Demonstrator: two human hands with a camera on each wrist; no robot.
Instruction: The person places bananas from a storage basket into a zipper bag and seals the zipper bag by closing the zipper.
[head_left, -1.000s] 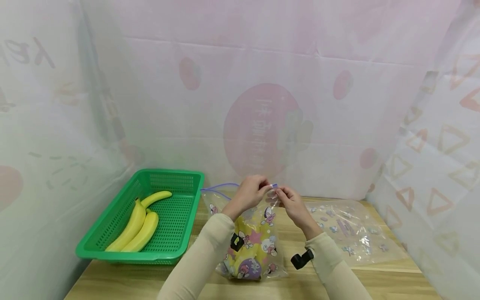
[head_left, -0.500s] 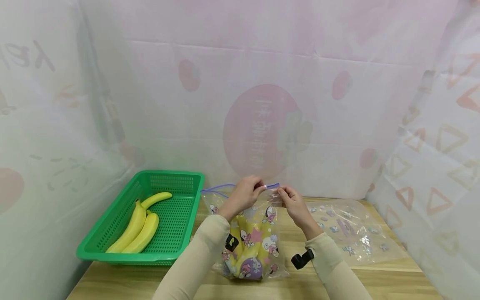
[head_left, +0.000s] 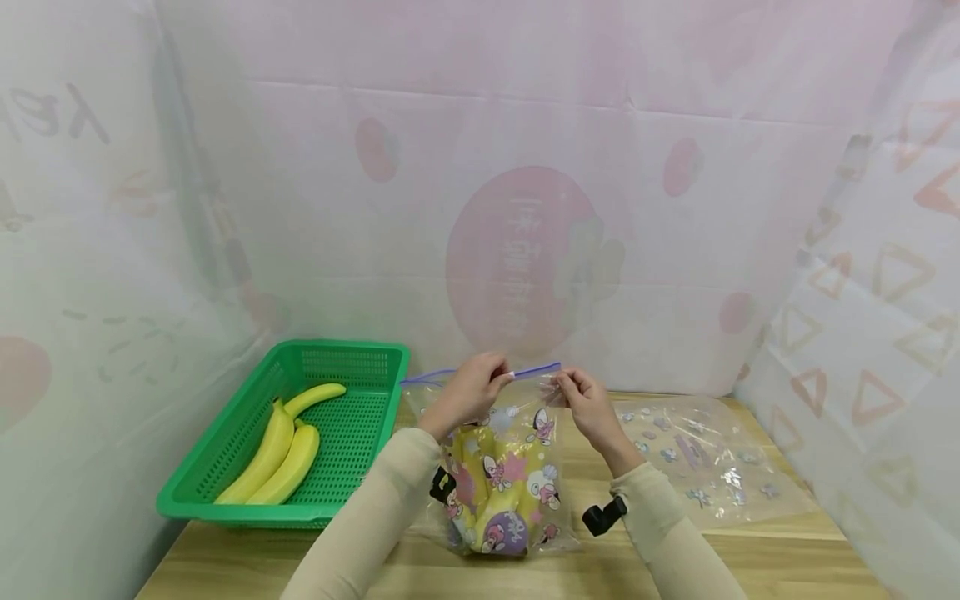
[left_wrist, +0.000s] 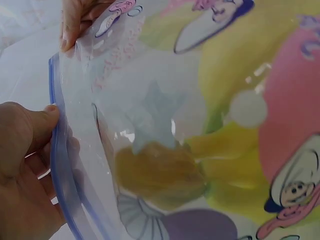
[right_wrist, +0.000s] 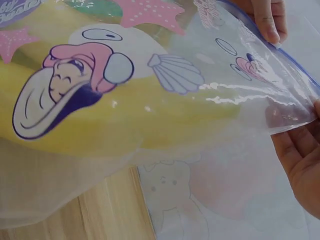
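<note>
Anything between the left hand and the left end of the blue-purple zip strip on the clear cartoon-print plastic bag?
Nothing visible: the zip strip runs leftward from the left hand unobstructed. The green plastic basket appears beside that end; contact is unclear.

Soft, even light leaves the head view pale — white glare spots the flat bag (head_left: 708, 462). Both wrist views look dimmer — streaky glints cross the filled bag (right_wrist: 145, 100).
</note>
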